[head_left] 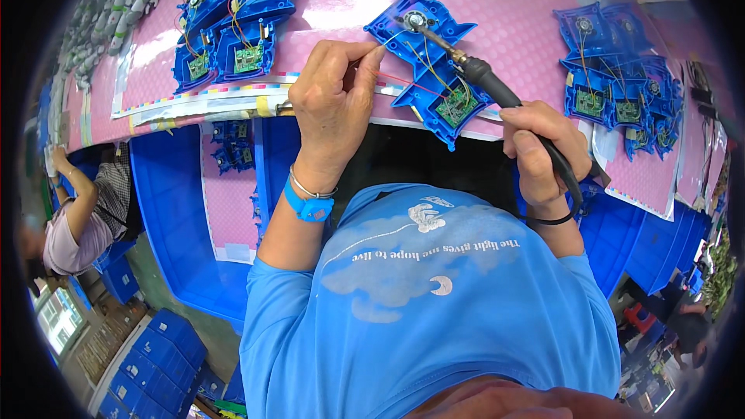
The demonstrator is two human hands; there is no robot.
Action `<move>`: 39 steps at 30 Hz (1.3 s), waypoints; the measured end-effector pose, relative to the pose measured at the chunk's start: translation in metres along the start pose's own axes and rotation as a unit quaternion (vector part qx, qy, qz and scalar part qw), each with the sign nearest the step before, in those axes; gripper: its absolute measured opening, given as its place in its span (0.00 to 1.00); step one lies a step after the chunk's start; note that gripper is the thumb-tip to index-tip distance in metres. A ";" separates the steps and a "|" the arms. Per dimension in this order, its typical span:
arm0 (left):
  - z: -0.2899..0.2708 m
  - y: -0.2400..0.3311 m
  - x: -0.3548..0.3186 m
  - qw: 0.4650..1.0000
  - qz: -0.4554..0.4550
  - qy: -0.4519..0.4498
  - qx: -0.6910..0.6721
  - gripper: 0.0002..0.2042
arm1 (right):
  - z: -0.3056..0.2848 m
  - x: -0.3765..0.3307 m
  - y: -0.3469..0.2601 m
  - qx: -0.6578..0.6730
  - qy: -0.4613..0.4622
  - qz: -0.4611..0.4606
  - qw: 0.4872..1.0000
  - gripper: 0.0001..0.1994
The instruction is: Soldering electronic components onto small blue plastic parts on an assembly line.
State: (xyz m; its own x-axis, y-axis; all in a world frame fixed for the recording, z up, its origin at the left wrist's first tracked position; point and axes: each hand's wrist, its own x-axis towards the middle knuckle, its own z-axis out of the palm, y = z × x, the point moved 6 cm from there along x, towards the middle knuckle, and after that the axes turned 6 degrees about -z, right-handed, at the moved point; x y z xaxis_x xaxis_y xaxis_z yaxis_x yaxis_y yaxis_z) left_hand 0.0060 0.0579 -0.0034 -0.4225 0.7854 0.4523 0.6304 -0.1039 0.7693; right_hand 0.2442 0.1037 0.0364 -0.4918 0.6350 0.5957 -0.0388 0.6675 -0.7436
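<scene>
A blue plastic housing (446, 17) lies open on the pink-covered table. It has a round speaker (414, 19) in its far part and a green circuit board (458, 109) in its near part. My right hand (547, 147) is closed round the black handle of a soldering iron (497, 87), whose tip is at the speaker. To the left of the housing, my left hand (334, 101) pinches a thin wire (393, 36) between thumb and forefinger, its end near the speaker. Red wires (407, 80) run between those fingers and the board.
Similar open blue housings (247, 31) lie at left, and more (613, 70) are grouped at right. Many small grey-white parts (116, 15) are heaped at far left. Blue bins (182, 217) stand below the table edge. Another person (81, 225) works at far left.
</scene>
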 end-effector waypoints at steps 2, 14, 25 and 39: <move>-0.004 0.001 0.001 1.000 0.007 0.007 0.018 0.04 | -0.003 -0.002 0.001 0.012 0.006 0.004 1.000 0.13; -0.008 -0.004 -0.002 0.999 0.022 0.012 0.047 0.04 | 0.011 0.015 0.006 -0.006 -0.040 0.007 0.999 0.12; -0.006 -0.004 0.000 0.998 0.026 0.008 0.051 0.05 | 0.013 0.017 0.008 -0.019 -0.050 0.015 0.998 0.12; -0.043 0.016 -0.006 0.991 0.041 0.116 0.050 0.10 | 0.012 0.021 0.006 -0.037 -0.052 -0.006 0.998 0.12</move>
State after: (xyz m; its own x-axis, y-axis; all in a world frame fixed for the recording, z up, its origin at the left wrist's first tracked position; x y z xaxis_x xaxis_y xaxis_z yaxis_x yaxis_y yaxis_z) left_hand -0.0095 0.0248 0.0257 -0.4982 0.6150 0.6112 0.7248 -0.0915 0.6829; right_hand 0.2230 0.1163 0.0404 -0.5792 0.5856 0.5671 0.0179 0.7046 -0.7094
